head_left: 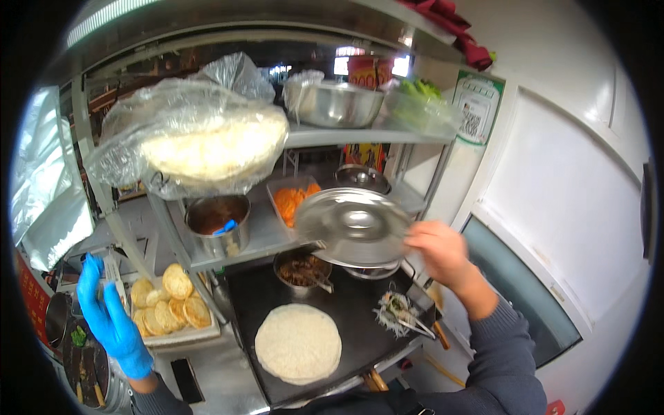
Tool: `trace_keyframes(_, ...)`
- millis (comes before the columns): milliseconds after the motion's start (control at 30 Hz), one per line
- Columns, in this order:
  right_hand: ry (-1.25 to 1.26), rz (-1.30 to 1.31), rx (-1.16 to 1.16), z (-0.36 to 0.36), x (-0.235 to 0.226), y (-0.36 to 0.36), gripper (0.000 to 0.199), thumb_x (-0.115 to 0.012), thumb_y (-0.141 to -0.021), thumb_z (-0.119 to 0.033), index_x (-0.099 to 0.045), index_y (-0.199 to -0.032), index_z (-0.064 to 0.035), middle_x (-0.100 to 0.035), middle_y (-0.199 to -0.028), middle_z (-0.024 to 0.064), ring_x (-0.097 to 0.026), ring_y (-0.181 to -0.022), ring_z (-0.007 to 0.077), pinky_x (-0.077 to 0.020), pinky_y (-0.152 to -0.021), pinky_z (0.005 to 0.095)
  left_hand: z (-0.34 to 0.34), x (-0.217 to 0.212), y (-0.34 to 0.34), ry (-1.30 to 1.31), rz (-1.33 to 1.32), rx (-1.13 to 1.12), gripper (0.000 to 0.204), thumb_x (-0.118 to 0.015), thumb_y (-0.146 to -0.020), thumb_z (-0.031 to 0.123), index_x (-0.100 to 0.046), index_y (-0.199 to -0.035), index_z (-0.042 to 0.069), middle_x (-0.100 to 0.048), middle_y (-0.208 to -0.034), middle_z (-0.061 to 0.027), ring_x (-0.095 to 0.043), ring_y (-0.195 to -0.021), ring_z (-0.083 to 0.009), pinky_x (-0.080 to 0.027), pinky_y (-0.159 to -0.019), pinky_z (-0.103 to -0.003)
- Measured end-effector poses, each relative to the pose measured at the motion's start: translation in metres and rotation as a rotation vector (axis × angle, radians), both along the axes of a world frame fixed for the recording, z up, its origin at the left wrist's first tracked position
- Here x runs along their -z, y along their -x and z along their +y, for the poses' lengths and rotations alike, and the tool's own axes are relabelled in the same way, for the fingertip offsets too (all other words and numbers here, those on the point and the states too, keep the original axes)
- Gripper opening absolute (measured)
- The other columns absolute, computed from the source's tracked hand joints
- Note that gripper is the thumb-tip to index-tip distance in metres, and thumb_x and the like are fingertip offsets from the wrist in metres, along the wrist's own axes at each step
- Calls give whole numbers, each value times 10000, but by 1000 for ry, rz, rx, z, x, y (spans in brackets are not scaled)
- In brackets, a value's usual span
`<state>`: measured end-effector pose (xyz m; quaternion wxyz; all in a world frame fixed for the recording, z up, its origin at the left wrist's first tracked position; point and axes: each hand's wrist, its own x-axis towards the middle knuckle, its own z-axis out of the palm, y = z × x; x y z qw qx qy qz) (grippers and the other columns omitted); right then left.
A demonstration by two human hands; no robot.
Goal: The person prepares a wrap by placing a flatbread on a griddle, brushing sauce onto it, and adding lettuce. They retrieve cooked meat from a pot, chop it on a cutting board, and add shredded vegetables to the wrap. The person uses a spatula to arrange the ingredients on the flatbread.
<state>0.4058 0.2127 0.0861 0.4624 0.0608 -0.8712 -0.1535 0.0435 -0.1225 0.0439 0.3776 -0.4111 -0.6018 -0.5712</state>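
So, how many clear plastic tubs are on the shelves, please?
2: an orange-food tub on the lower shelf, a leafy-greens tub on the upper shelf. The steel lid may hide others.

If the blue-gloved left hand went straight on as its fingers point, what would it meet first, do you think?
The left hand would likely meet the silvery sheet, though depth is hard to judge.

Metal shelf rack (pixel 366 137) stands above steel counter (pixel 228 384) — bright patches (pixel 341 66) glow behind its upper tier. White wall (pixel 539 45) rises at right, green-bordered sign (pixel 478 105) beside rack. White framed panel (pixel 560 200) sits farther right — greyish pane (pixel 529 304) below it. Bright ribbed strip (pixel 111 19), upper left.
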Motion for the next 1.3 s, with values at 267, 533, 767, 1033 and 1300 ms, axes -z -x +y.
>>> trace_keyframes(267, -50, 520, -83, 14, -191, -19, 132, -475, -906, 75, -563, -987, 18, -587, -926, 65, -526, -719, 103, -446, -652, 218, 0, 60, -35, -45, -294, 74, 388, -497, -878, -31, -511, -1263, 17, -505, -1312, -133, -467, -1229, -259, -312, -1082, -383)
trace_keyframes(533, -321, 465, -218, -24, -337, 227, 146, -516, -828, -71, -608, -928, -19, -614, -929, 232, -589, -908, 413, -479, -785, 430, 1, 73, -87, 40, -285, 77, 369, -603, -821, -5, -556, -1187, 18, -578, -1227, -142, -460, -1253, -306, -311, -1077, -426)
trace_keyframes(767, -229, 354, -43, -32, -353, 320, 175, -545, -782, -118, -688, -837, -34, -651, -858, 246, -625, -849, 419, -493, -761, 463, -32, 100, -91, 64, -383, 22, 375, -604, -810, -18, -564, -1180, 29, -585, -1209, -145, -485, -1222, -326, -316, -1082, -456)
trace_keyframes(1033, -199, 295, 26, -79, -323, 269, 228, -580, -843, -161, -702, -972, -17, -676, -934, 201, -653, -838, 343, -506, -771, 388, -17, 93, -66, 172, -362, 108, 381, -641, -819, 13, -557, -1189, 38, -574, -1228, -139, -517, -1189, -292, -397, -1022, -387)
trace_keyframes(1300, 501, -798, 428, -93, -17, 181, 420, -721, -768, -379, -644, -1006, -42, -669, -801, 174, -660, -784, 360, -512, -697, 460, 86, 60, -3, 288, -134, 186, 617, -727, -806, 166, -452, -1344, 42, -410, -1409, -198, -437, -1277, -330, -381, -1033, -382)
